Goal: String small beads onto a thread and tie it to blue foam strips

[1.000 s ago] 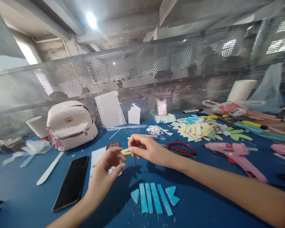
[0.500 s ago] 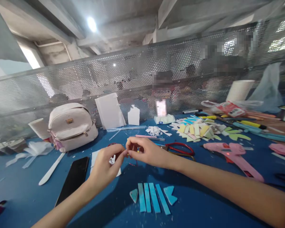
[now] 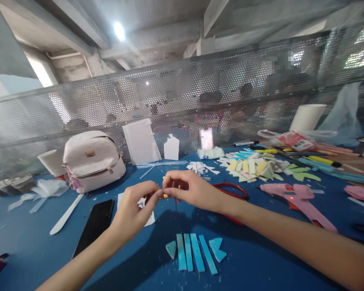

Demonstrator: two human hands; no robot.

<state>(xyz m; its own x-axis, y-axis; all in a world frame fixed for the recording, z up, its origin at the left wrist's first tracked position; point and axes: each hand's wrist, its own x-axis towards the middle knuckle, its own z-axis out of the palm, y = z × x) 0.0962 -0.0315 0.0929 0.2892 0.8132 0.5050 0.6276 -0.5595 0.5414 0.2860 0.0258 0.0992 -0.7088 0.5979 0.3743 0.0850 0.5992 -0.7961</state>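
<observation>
My left hand [image 3: 137, 206] and my right hand [image 3: 186, 188] meet fingertip to fingertip above the table, both closed in a pinch. Between their fingertips shows a bit of a small yellow piece [image 3: 165, 196]; its shape is mostly hidden. A thin red thread [image 3: 176, 204] hangs below my right fingers. Under my left hand lies a white sheet with dark marks [image 3: 150, 219], partly covered. Red-handled scissors [image 3: 235, 188] rest behind my right forearm, which hides part of them. Nearer me, blue strips [image 3: 197, 252] lie side by side between small blue cut pieces [image 3: 218, 249].
On the left are a black phone [image 3: 94, 226], a white plastic knife [image 3: 66, 214] and a pale backpack [image 3: 92, 161]. To the right lie a pink glue gun [image 3: 297, 198] and a heap of coloured offcuts [image 3: 251, 165]. A perforated metal screen [image 3: 170, 93] stands behind the table.
My right hand has risen slightly and tilted, with the red thread now hanging straighter below it. My left hand has barely moved. The scissors' visible part has changed slightly behind my right arm.
</observation>
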